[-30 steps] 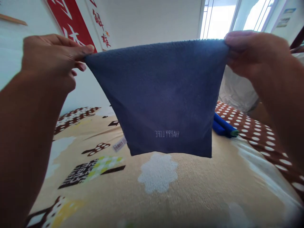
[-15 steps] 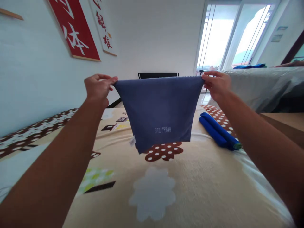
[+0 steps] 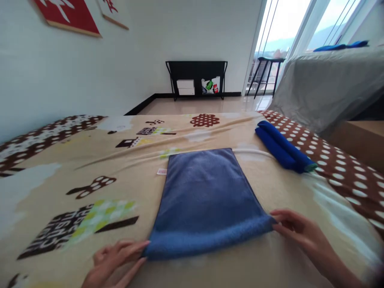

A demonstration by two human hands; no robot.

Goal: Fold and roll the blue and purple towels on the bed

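On a soft cream blanket (image 3: 258,170) with brown, white and green pictures, a fuzzy blue four-sided cloth (image 3: 201,192) lay mostly flat, its near edge rounded like a fold. The left hand (image 3: 117,256) pinched one near corner and the right hand (image 3: 303,228) pinched the other, so each grip was narrow. It looked like the laying-down step, and the next move called for both hands to stay even. A long dark-blue cloth bundle (image 3: 279,148) lay to the right. Beyond stood a black metal shelf (image 3: 196,70), a black stool (image 3: 271,60) and a white wall (image 3: 144,40).
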